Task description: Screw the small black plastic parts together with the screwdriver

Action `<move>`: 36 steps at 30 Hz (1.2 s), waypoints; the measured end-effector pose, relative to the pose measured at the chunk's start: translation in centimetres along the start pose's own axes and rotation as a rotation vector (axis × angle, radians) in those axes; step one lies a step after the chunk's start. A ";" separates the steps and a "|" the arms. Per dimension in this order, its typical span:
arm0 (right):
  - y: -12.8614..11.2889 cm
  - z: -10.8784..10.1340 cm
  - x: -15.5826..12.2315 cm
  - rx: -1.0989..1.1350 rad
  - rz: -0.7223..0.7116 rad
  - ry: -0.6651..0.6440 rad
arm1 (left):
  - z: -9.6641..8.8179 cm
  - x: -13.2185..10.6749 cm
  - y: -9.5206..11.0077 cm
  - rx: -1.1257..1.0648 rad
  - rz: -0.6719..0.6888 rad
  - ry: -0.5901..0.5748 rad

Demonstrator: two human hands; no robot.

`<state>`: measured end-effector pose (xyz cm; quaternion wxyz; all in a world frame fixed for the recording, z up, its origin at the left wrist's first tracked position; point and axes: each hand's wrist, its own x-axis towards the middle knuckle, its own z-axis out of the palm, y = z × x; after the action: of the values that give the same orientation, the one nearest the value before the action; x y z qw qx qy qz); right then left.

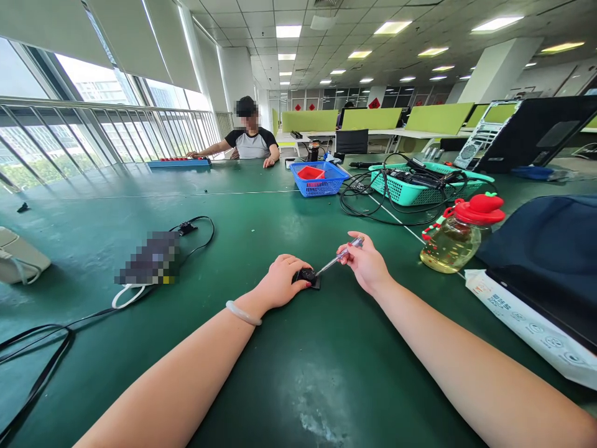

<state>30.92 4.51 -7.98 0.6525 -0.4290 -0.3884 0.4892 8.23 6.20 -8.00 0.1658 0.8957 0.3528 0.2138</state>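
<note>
My left hand, with a pale bangle on the wrist, is closed on a small black part that rests on the green tabletop. Its fingers hide much of the part, so I cannot make out its kind. In my right hand is a slim screwdriver with a clear handle, pinched between thumb and fingers. The shaft slants down to the left, and its tip meets or nearly meets the right side of the black part.
To the left lie a badge on a black lanyard and a pale object. Ahead are a blue basket and a teal basket heaped with cables. A red-lidded bottle and a dark bag stand right. Another person sits opposite.
</note>
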 end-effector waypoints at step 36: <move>-1.1 1.1 -2.2 -0.170 -0.330 -0.043 | 0.3 0.1 -0.2 0.015 -0.045 -0.009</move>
<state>29.75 2.45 -6.72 0.6771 -0.4023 -0.5072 0.3499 8.32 6.37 -8.29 0.1653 0.8896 0.3740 0.2035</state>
